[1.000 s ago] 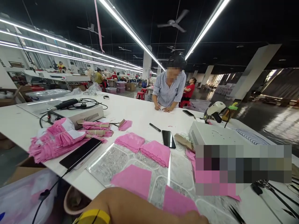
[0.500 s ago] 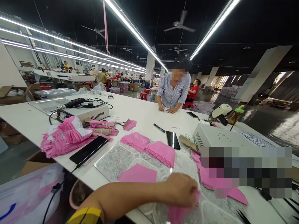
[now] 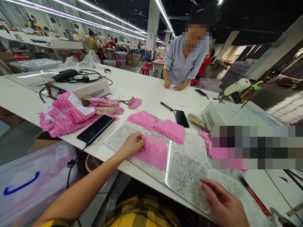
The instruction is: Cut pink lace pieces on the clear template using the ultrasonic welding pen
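Observation:
A pink fabric piece (image 3: 153, 153) lies flat on the grey patterned board (image 3: 187, 170) at the near edge of the table. My left hand (image 3: 133, 144) is at its upper left corner, fingers curled in a pinch on the fabric. Low on the right, my right hand (image 3: 222, 201) hovers over the board with fingers apart and nothing in it. Just beyond the piece sit two neat pink fabric stacks, the left stack (image 3: 142, 119) and the right stack (image 3: 169, 130). Orange-handled tweezers (image 3: 257, 197) lie right of my right hand.
Bundled pink pieces (image 3: 68, 110) and a black phone (image 3: 96, 128) with a cable are on the left. Another phone (image 3: 181, 118) and a pen (image 3: 166, 106) lie behind the stacks. A metal box (image 3: 220, 113) stands right. Across the table, a person in a striped shirt (image 3: 184, 60) writes.
My left hand has moved left from the near right with the pink fabric, which now lies over the board. My right hand has come into view. The camera has tilted down.

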The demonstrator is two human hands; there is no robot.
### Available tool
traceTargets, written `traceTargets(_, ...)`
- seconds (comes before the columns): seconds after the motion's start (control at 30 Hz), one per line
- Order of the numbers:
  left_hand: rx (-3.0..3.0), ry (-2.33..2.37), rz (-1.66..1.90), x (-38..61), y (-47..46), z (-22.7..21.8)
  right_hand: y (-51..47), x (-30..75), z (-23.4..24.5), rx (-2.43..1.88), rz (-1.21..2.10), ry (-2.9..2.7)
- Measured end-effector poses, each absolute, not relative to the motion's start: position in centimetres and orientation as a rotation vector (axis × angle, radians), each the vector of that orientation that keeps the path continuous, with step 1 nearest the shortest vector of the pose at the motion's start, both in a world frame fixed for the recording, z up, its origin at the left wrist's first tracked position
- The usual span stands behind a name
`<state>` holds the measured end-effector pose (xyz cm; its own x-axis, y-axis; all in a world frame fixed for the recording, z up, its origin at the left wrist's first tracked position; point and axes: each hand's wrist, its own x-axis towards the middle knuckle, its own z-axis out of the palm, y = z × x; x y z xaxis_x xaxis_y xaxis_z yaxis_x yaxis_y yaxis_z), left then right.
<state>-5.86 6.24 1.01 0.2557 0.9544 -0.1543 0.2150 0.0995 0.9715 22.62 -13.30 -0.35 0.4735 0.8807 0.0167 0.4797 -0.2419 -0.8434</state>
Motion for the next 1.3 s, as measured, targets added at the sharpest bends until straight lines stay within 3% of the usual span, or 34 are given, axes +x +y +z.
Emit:
traceTargets(0.3, 1.158, 1.116, 0.775, -6.1, 5.7, 1.2, -2.9, 15.7, 1.4, -1.493, 0.456, -1.89)
traceTargets(0.6, 0.947, 0.926, 0.682, -2.7, 7.5, 4.8, -0.5, 13.1, -0.8, -1.613, -0.194, -2.053)
traceTargets(0.8, 0.992, 0.925, 0.676, -2.3, 8.8, 5.9, 0.5, 17.1, -0.1, -1.47, -0.271, -2.023)
traceTargets(1.1, 1.375, 1.173, 0.433, -7.8, 5.8, 2.5, -3.1, 16.8, -1.4, -1.04, -0.243, -2.305)
traceTargets(1.3, 1.764, 1.315, 0.429, -9.1, 4.4, 2.6, -3.2, 16.8, -1.4, -0.999, -0.197, -2.372)
